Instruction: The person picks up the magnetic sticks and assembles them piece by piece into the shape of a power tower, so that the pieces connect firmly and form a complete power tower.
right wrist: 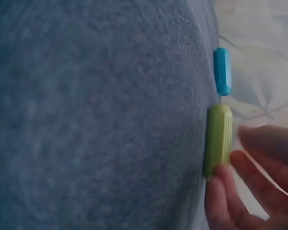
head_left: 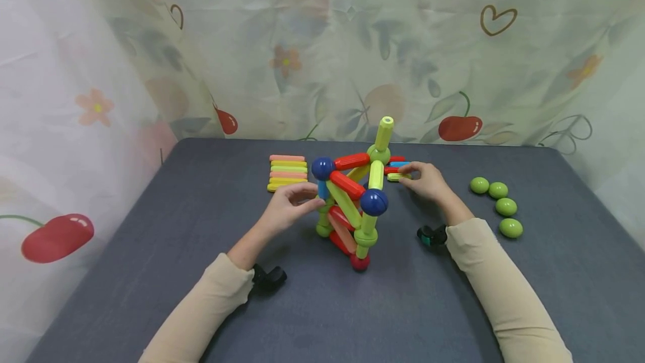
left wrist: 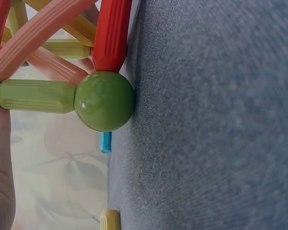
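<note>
A standing frame of coloured magnetic sticks and balls [head_left: 347,187] rises near the table's middle, with blue balls high up and a yellow-green stick pointing up at its top. My left hand [head_left: 292,206] holds its left side, thumb in front and fingertips by a short blue stick. In the left wrist view the thumb meets the frame beside a green stick [left wrist: 36,96], near a green ball [left wrist: 104,101] at table level. Behind the frame, my right hand [head_left: 428,184] reaches a loose yellow-green stick [right wrist: 218,140]; fingertips touch its near end, with thumb and fingers spread apart.
A row of pink and yellow sticks [head_left: 287,174] lies at the back left. Red sticks and a blue stick [right wrist: 222,71] lie beside the yellow-green one. Several green balls [head_left: 506,206] line the right side. A patterned cloth [head_left: 353,60] hangs behind the dark table [head_left: 312,318].
</note>
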### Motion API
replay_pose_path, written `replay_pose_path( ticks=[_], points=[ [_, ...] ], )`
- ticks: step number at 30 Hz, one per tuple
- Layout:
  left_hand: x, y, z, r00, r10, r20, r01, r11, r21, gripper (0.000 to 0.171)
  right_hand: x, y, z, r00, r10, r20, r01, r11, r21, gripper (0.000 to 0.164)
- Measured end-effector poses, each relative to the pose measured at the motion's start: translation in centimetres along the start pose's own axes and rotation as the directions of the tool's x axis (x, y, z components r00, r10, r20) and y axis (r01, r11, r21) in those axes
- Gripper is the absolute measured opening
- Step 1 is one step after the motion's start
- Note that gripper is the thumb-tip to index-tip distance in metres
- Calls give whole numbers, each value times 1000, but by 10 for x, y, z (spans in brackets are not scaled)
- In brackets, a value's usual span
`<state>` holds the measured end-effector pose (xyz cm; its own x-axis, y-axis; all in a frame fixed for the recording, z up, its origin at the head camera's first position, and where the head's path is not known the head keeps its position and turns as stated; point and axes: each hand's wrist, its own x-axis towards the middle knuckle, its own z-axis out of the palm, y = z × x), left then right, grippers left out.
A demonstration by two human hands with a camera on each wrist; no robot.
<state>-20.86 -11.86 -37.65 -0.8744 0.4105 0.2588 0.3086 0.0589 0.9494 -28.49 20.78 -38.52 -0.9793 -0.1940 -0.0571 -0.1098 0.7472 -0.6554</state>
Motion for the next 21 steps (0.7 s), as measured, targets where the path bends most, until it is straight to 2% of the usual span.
replay_pose_path(
  ticks=[3, 7, 11, 13, 15, 17, 19, 21],
  points=[
    [0, -1, 0, 1000, 2, -3, -2, 1000, -4, 28, 1, 0, 3, 1000, -21, 6, 21, 995, -94, 34],
    [0, -2, 0, 1000, 3, -1, -3, 1000, -11, 29, -1, -1, 2, 999, 3, 46, 6, 981, -192, 30],
    [1, -3, 0, 1000, 5, 6, -5, 1000, -8, 28, -7, -1, -3, 998, -9, 60, 19, 985, -171, 28],
    [0, -3, 0, 1000, 5, 6, -5, 1000, -8, 28, -12, -5, -9, 998, -42, 55, 48, 994, -94, 30],
    [0, -3, 0, 1000, 7, 4, -7, 1000, -14, 28, -20, -15, -18, 997, -58, 52, 57, 998, 25, 35],
    [1, -4, -1, 1000, 10, 5, -10, 1000, -20, 28, -29, -27, -30, 995, -92, 39, 85, 984, 155, 38],
    [1, -4, -1, 1000, 14, 7, -14, 1000, -26, 29, -41, -42, -41, 987, -161, 23, 147, 942, 303, 33],
    [1, -4, -1, 1000, 17, 10, -17, 999, -31, 29, -54, -57, -51, 964, -264, -3, 239, 868, 435, 24]
  ],
)
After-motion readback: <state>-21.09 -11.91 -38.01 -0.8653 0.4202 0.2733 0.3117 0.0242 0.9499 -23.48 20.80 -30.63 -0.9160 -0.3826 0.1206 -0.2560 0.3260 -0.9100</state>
